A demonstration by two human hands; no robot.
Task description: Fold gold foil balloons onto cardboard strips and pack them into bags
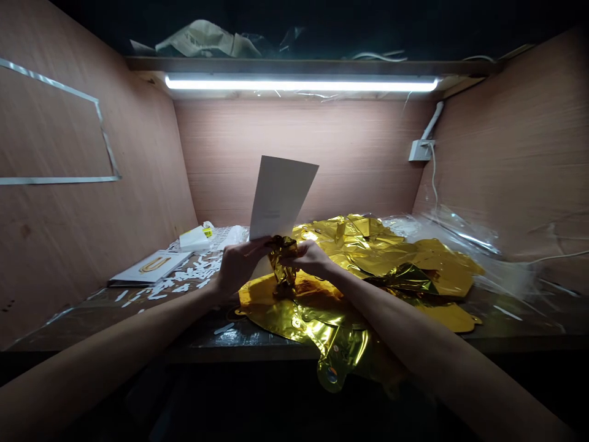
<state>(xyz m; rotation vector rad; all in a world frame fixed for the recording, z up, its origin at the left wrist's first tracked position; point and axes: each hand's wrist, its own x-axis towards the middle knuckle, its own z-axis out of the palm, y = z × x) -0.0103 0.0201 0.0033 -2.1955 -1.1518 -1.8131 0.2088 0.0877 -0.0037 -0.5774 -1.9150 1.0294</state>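
A pale card [281, 193] stands upright and slightly tilted, its lower edge at my left hand [242, 264], whose fingers are closed on it. Between my hands hangs a crumpled piece of gold foil [284, 270]. My right hand [313, 258] pinches this foil from the right side. Below and to the right, flat gold foil sheets [368, 242] lie heaped on the table, and one foil piece [332, 368] droops over the front edge. My left fingertips are partly hidden behind the crumpled foil.
At the left lies a stack of white cards [150, 268] with a gold U shape, beside scattered white paper strips [197, 270]. Clear plastic [510, 276] spreads at the right. A lit tube lamp [301, 83] hangs under the shelf; a white box [421, 150] with cable is on the wall.
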